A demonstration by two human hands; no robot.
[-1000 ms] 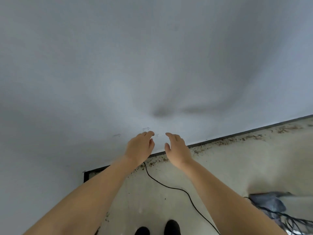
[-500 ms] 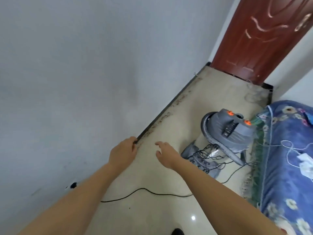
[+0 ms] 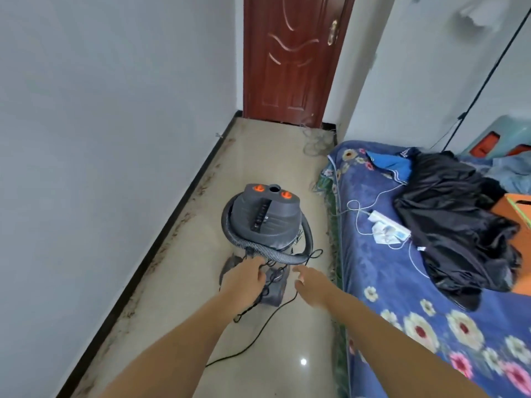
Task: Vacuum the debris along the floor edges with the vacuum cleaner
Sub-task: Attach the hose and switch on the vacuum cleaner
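Turning from the wall, both hands now reach down the room: left hand point(image 3: 244, 278) curled loosely among the tangled cord point(image 3: 260, 326), right hand point(image 3: 309, 285) spread, holding nothing. Just beyond them stands the vacuum cleaner point(image 3: 265, 222), hose point(image 3: 270, 251) coiled around it. Better to free the hose first; debris point(image 3: 184, 219) lines the skirting to their left.

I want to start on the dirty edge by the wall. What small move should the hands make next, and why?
Probably close the left hand on the grey ribbed hose of the grey canister vacuum cleaner. Both hands are empty, the right hand open, and brown debris lines the black skirting, untouched.
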